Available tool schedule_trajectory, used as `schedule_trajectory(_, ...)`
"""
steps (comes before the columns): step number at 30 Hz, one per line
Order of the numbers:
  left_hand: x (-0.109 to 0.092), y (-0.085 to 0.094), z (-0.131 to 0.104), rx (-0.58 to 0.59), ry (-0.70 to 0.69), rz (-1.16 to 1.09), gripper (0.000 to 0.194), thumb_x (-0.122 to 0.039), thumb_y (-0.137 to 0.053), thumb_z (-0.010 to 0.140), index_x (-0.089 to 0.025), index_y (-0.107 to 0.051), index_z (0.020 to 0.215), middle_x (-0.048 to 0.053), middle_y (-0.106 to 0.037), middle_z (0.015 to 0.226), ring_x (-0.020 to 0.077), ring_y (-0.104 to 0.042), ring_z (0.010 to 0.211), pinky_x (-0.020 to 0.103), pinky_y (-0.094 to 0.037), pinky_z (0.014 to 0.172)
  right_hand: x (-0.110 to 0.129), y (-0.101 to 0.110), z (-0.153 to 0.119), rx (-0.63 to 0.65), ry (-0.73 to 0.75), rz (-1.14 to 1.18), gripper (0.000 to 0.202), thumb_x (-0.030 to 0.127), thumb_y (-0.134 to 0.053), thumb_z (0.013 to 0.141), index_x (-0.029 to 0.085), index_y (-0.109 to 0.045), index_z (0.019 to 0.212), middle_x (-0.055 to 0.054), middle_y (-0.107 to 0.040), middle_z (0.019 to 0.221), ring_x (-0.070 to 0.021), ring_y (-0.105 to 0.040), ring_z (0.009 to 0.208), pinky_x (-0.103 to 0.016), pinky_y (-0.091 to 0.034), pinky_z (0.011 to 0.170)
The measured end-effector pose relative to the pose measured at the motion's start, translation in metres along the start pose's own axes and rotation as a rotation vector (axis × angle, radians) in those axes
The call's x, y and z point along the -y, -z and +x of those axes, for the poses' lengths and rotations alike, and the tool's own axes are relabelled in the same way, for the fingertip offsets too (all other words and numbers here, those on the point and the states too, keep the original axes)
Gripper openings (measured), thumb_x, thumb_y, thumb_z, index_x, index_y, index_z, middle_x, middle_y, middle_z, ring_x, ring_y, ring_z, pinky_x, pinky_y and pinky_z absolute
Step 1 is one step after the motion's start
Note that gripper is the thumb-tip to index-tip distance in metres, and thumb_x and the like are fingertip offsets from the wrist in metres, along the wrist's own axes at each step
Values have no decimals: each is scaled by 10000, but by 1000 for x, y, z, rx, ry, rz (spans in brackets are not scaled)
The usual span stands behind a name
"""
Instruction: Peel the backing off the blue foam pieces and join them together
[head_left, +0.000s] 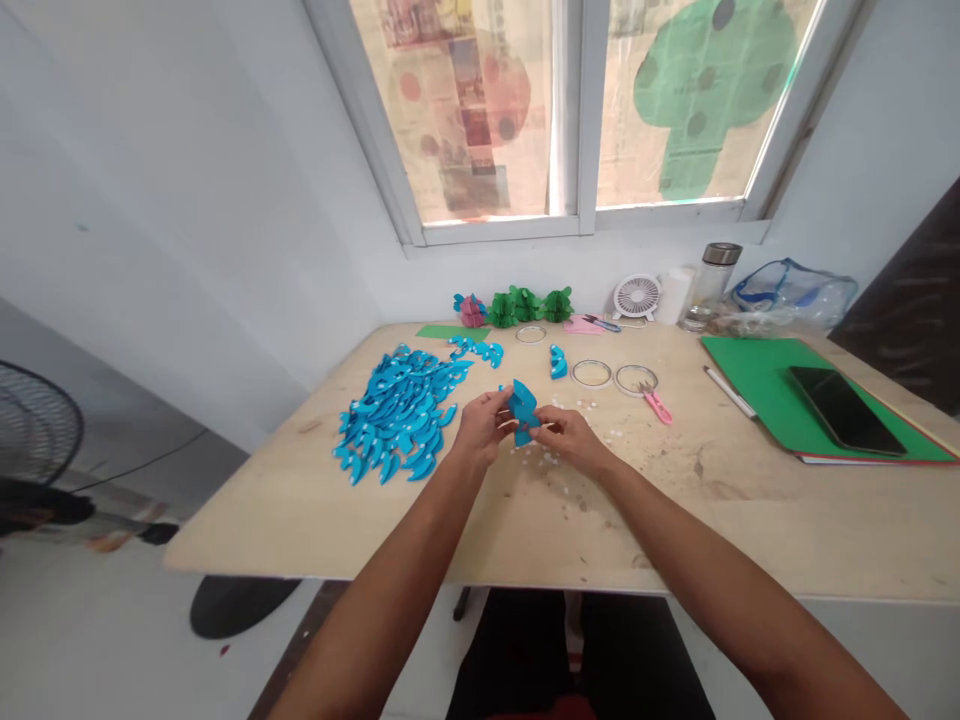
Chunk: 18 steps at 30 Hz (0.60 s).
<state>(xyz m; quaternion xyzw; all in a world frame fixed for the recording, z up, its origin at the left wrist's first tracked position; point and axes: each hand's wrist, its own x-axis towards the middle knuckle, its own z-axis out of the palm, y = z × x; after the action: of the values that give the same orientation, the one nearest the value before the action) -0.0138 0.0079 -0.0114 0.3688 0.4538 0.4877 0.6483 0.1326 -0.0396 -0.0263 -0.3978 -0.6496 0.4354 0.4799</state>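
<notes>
A small blue cut piece (523, 403) is held above the middle of the wooden table. My left hand (486, 424) pinches its left edge, and my right hand (568, 436) has its fingers closed on the lower right part. To the left lies a large heap of blue cut pieces (405, 405) with small white dots. A few more blue pieces (480, 349) sit behind the heap. One separate blue piece (557, 362) rests beyond my right hand. Tiny white bits (551, 457) are scattered under and around my hands.
Tape rings (592, 374), pink-handled snips (657, 403) and a white pen (730, 391) lie to the right. A black phone (846, 410) rests on a green folder (765, 385). Green paper shapes (526, 305), a small fan (637, 296) and a bottle (709, 288) line the wall.
</notes>
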Motion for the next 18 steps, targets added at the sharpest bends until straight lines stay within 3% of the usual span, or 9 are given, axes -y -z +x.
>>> schedule_trajectory(6, 1, -6, -3, -13, 6, 2, 313, -352, -726, 539, -157, -539, 697, -10, -584, 602, 105, -553, 526, 230, -417, 520, -2, 0, 0, -31, -53, -10, 193, 320, -566, 711, 146, -623, 648, 23, -527, 573, -100, -441, 529, -209, -341, 509)
schedule_trajectory(13, 3, -8, -2, -77, -32, 6, 332, -365, -726, 523, -161, -504, 662, -38, -540, 558, 88, -522, 499, 220, -387, 499, -2, 2, -1, 11, -24, 132, 203, 338, -591, 698, 157, -663, 754, -18, -627, 800, -149, -541, 719, -251, -415, 659)
schedule_trajectory(18, 8, -12, 1, -92, -60, 49, 305, -375, -694, 562, -161, -490, 638, -40, -534, 541, 82, -502, 472, 215, -379, 474, -5, 0, 0, -26, -40, 28, 179, 306, -575, 700, 143, -649, 694, -9, -597, 718, -132, -511, 649, -230, -385, 591)
